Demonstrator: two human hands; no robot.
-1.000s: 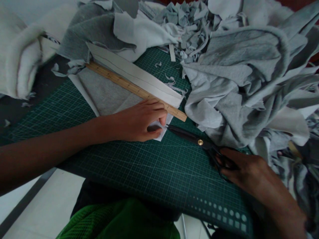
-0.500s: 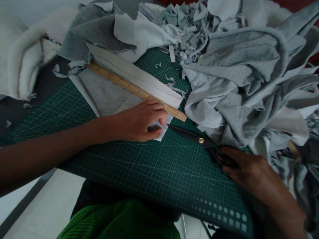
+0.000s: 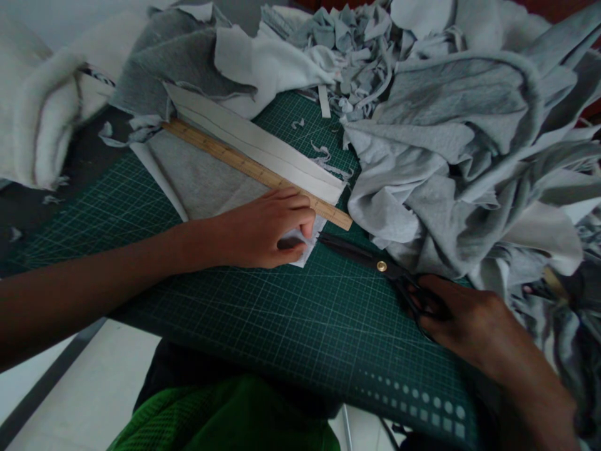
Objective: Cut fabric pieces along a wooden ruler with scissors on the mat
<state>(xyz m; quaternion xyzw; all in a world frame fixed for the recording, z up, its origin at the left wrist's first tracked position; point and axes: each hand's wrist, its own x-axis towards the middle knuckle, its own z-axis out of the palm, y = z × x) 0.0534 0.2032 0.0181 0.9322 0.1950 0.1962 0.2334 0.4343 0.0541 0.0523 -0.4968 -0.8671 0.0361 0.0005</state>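
My left hand (image 3: 267, 230) is closed on the near corner of the light grey fabric (image 3: 201, 178), with fingertips pinched together beside the wooden ruler (image 3: 235, 158). The ruler lies slantwise across the fabric, and beyond it runs a white strip (image 3: 263, 141) with a dark line drawn along it. In my right hand (image 3: 474, 319) are black scissors (image 3: 382, 266), my fingers through the handles. Their blades are together, and the tip lies just right of the fabric's edge, close to my left fingertips.
Under everything is a green gridded cutting mat (image 3: 291, 319). Heaped grey fabric (image 3: 422, 156) covers the right side, with small scraps (image 3: 361, 69) at the back. Dark grey cloth (image 3: 183, 56) and a cream fabric roll (image 3: 47, 119) stand at the left. Thin trimmings (image 3: 328, 163) lie mid-mat.
The scissors have shifted slightly to the right, so the tip sits a little farther from my left fingertips. My left hand, the ruler and the fabric have stayed put.
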